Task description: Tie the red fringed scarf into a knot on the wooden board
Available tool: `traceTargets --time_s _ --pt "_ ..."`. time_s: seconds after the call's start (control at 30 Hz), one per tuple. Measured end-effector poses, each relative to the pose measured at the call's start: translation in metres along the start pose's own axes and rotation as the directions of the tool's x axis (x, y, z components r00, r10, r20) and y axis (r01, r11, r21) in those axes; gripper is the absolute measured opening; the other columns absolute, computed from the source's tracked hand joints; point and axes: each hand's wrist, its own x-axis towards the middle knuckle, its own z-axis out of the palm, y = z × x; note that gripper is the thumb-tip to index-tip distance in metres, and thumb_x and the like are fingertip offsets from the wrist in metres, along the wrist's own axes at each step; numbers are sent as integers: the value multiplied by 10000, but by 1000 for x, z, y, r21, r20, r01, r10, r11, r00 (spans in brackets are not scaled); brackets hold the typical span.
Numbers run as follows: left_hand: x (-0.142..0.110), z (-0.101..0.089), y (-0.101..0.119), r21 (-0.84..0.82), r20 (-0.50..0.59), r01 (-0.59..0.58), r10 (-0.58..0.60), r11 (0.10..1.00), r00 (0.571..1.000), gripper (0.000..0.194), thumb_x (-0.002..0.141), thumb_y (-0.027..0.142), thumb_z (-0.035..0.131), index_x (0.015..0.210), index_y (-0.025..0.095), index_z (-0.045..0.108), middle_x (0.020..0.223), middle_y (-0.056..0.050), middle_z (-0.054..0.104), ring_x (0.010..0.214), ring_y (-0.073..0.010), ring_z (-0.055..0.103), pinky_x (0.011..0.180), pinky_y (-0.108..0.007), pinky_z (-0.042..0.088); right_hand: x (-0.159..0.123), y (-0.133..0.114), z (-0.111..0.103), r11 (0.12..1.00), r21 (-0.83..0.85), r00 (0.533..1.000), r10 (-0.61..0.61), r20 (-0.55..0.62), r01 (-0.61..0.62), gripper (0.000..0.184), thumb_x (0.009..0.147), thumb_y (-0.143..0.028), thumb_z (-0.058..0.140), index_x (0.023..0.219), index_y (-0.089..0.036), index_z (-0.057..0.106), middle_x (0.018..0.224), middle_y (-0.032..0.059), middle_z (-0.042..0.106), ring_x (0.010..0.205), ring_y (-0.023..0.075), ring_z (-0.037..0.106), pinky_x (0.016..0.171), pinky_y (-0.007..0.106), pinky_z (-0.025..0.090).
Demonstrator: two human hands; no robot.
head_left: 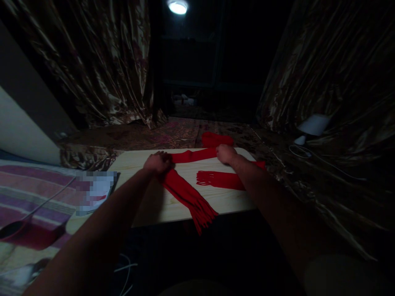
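Note:
A long red scarf (191, 156) with fringed ends lies across a light wooden table (179, 203). One fringed end (202, 213) hangs over the near edge; another fringed end (212, 179) lies on the right half. My left hand (158, 163) is closed on the scarf at a bend on its left side. My right hand (226, 153) presses on the scarf near the far edge, fingers curled over the cloth. A bunched part of the scarf (216, 139) lies beyond the table's far edge.
Shiny patterned curtains (101, 70) hang left and right around a dark opening. A ceiling lamp (178, 7) glows above. A striped cloth (33, 185) and a blurred paper (95, 191) lie at the left. A white object (313, 125) with cables sits at the right.

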Motion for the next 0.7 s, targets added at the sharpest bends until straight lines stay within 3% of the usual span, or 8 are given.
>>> traceTargets --time_s 0.07,0.13,0.2,0.27,0.37,0.5,0.63,0.7 --pt "-2 4 6 -33 60 -7 9 999 998 661 932 579 374 1471 216 495 1545 -108 461 1434 -305 385 1150 -383 324 -1 -6 10 996 29 996 -87 28 87 405 949 -307 493 1272 -144 674 1330 173 632 1226 266 577 1047 332 416" --pt "-3 10 9 -48 160 44 -36 998 986 776 907 676 360 1542 232 391 1602 -110 373 1491 -334 281 1184 -452 262 -1 -5 18 992 42 992 -118 52 115 547 963 -411 494 1440 -147 535 1511 163 483 1368 274 462 1122 342 349" --pt "-4 16 9 -39 214 117 -106 992 971 820 889 717 353 1576 270 315 1646 -103 271 1524 -351 182 1195 -527 199 -1 1 24 998 45 991 -60 121 55 663 973 -502 465 1535 -157 402 1610 162 328 1455 287 346 1163 380 300" --pt "-4 19 7 -38 213 151 -140 988 967 822 886 720 352 1587 298 278 1663 -96 214 1533 -352 143 1194 -560 170 -4 11 28 998 40 976 36 216 -45 686 978 -561 423 1552 -188 376 1626 165 291 1463 308 332 1157 435 308" --pt "-4 20 3 -43 211 154 -141 987 967 836 874 731 358 1591 313 258 1670 -85 191 1536 -349 128 1198 -560 152 -13 31 32 993 22 961 110 253 -119 630 974 -538 440 1517 -219 445 1610 168 324 1404 324 425 1122 448 352" --pt "-4 21 0 -53 210 137 -123 989 970 853 878 743 324 1599 295 232 1676 -90 158 1542 -344 95 1206 -561 115 -27 57 37 986 26 979 158 126 -162 487 911 -366 572 1364 -196 626 1572 187 382 1260 313 567 1058 386 412" --pt "-5 22 -1 -65 195 125 -110 990 975 849 883 744 319 1598 295 237 1674 -91 162 1541 -352 99 1202 -573 116 -33 75 35 961 154 970 214 114 -230 339 834 -312 637 1127 -178 743 1171 164 710 1017 279 677 903 348 490" --pt "-5 23 -3 -62 190 115 -101 991 977 839 882 740 333 1594 305 247 1672 -84 175 1541 -345 106 1205 -562 116 -31 81 29 939 249 971 232 55 -238 234 820 -295 642 985 -176 757 947 131 750 870 253 691 809 327 507"
